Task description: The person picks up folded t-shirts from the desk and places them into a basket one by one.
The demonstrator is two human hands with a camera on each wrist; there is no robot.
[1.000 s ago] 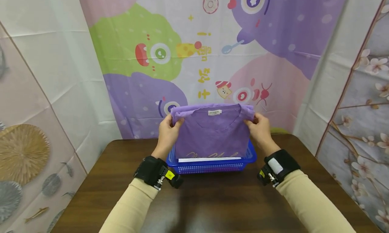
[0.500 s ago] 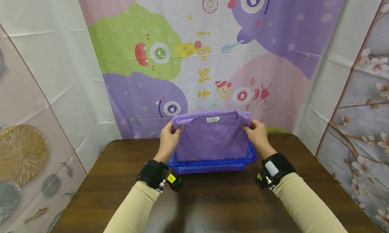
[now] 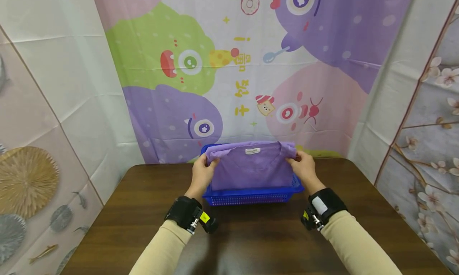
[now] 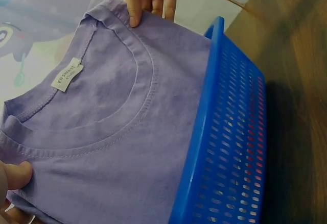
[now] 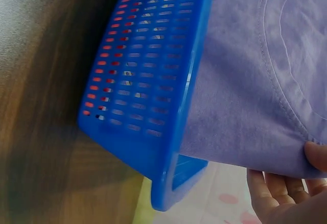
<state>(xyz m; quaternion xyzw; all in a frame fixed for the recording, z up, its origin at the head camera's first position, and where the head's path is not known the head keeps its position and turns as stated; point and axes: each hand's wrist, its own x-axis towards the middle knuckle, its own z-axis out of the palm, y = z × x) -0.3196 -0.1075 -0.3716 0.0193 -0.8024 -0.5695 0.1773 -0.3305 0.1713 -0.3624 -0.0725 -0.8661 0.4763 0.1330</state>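
Observation:
A folded purple T-shirt [image 3: 251, 171] with a round neckline and a white neck label [image 3: 252, 151] stands tilted, its lower part inside a blue perforated plastic basket [image 3: 251, 198]. My left hand [image 3: 201, 174] pinches the shirt's upper left corner, thumb in front and fingers behind. At the upper right corner my right hand [image 3: 304, 169] grips the fabric the same way; in the right wrist view the fingers [image 5: 278, 191] curl behind the cloth. The shirt's bottom edge is hidden behind the basket's front wall. Red shows through the basket's lower holes in both wrist views.
The basket stands toward the back of a dark brown wooden table [image 3: 251, 239]. Right behind it hangs a cartoon-printed curtain [image 3: 236, 79]. Patterned cloth panels [image 3: 426, 147] hang at both sides.
Both hands have lowered the purple T-shirt down into the basket. The white strip and gold lettering seen earlier at the shirt's lower part are now out of sight.

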